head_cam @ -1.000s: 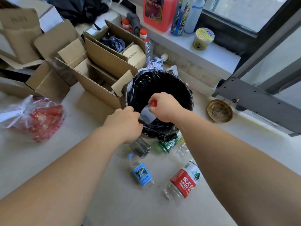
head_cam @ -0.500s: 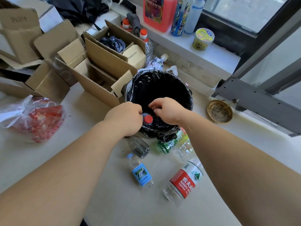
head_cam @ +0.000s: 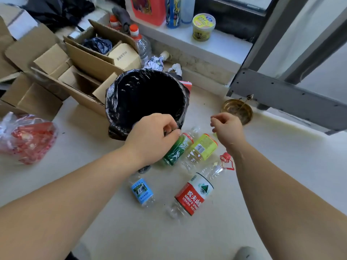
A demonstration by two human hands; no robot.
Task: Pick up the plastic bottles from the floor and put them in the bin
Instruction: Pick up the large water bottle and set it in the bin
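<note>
Plastic bottles lie on the pale floor just before the bin (head_cam: 112, 102): green-label bottle (head_cam: 177, 149), yellow-label bottle (head_cam: 203, 147), blue-label bottle (head_cam: 141, 190), red-label bottle (head_cam: 193, 194). Left hand (head_cam: 152, 136) curls loosely over the green one's top, contact unclear. Right hand (head_cam: 227, 128) hovers, fingers half-curled, holding nothing. Cardboard boxes (head_cam: 78, 72) beside the bin.

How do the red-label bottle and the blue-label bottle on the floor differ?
The red-label bottle is clearly bigger than the blue-label bottle. The red-label bottle lies slanted, its neck up and right with a loose red cap ring near it; the blue-label bottle points almost straight toward the bin, its top hidden under the left forearm. The labels differ too: red and white against blue. Both are clear plastic, lying on their sides, untouched by either hand.
</note>
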